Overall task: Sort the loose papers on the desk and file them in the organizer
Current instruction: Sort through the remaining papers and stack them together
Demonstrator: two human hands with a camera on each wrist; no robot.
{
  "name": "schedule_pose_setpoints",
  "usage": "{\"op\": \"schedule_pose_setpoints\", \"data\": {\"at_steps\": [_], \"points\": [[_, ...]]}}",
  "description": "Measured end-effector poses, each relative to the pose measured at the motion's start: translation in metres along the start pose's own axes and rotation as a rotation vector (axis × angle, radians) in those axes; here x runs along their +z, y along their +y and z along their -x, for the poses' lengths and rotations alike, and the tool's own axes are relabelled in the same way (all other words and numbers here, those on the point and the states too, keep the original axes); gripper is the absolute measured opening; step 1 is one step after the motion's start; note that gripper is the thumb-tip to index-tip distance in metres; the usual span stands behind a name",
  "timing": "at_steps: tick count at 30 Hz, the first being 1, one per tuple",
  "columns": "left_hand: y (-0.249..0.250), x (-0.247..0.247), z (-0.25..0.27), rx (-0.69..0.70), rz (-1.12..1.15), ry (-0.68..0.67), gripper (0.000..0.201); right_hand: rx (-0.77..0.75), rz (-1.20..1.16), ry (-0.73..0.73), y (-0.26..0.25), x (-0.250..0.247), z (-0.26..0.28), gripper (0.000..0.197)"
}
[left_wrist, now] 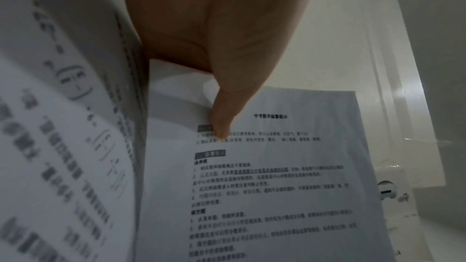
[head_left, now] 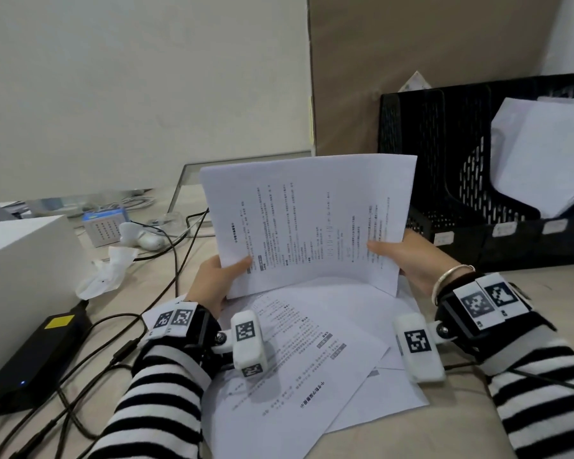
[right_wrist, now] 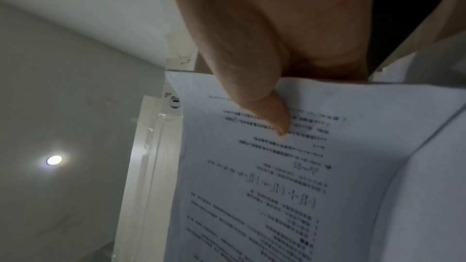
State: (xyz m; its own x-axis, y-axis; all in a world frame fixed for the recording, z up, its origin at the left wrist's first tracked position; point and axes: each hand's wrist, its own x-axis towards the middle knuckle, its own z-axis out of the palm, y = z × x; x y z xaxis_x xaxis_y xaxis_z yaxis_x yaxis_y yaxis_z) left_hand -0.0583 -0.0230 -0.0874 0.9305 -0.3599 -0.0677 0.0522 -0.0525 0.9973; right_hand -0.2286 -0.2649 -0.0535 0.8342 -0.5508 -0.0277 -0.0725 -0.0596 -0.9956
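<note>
Both hands hold up a bundle of printed white sheets (head_left: pixel 309 220) above the desk, turned sideways and bowed. My left hand (head_left: pixel 219 276) pinches its left end, the thumb (left_wrist: pixel 221 119) lying on the print. My right hand (head_left: pixel 408 256) pinches the right end, thumb (right_wrist: pixel 272 113) on top; the other fingers are hidden behind the paper. More loose printed papers (head_left: pixel 312 356) lie fanned on the desk under the hands. The black mesh organizer (head_left: pixel 451 180) stands at the back right, with white sheets (head_left: pixel 550 154) leaning in one of its right slots.
A white box (head_left: pixel 24 270) sits at the left, with a black power brick (head_left: pixel 37 352) and several cables (head_left: pixel 166 276) in front. Crumpled tissue (head_left: pixel 106 270), a small blue-topped box (head_left: pixel 105 226) and a white device (head_left: pixel 140 236) lie behind.
</note>
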Motion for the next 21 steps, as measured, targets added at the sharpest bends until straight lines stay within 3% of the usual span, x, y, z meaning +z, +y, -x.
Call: {"op": "schedule_pose_setpoints", "data": {"at_steps": [5,10,13,18,21], "points": [[0.006,-0.01,-0.001,0.142,-0.009,0.109,0.033,0.032,-0.062,-0.037,-0.003,-0.004,0.001,0.035],[0.01,-0.014,-0.002,0.12,0.381,0.099,0.032,0.069,-0.191,-0.104,-0.011,0.0,0.007,0.03],[0.023,-0.003,0.005,0.006,0.468,-0.067,0.023,0.057,-0.362,-0.088,-0.011,0.009,0.007,0.033],[0.033,0.037,0.031,-0.089,0.28,-0.473,0.048,0.002,-0.412,-0.191,-0.009,0.028,0.014,0.031],[0.026,0.052,0.038,-0.053,0.299,-0.524,0.049,0.016,-0.372,-0.266,-0.004,0.037,0.017,0.026]]}}
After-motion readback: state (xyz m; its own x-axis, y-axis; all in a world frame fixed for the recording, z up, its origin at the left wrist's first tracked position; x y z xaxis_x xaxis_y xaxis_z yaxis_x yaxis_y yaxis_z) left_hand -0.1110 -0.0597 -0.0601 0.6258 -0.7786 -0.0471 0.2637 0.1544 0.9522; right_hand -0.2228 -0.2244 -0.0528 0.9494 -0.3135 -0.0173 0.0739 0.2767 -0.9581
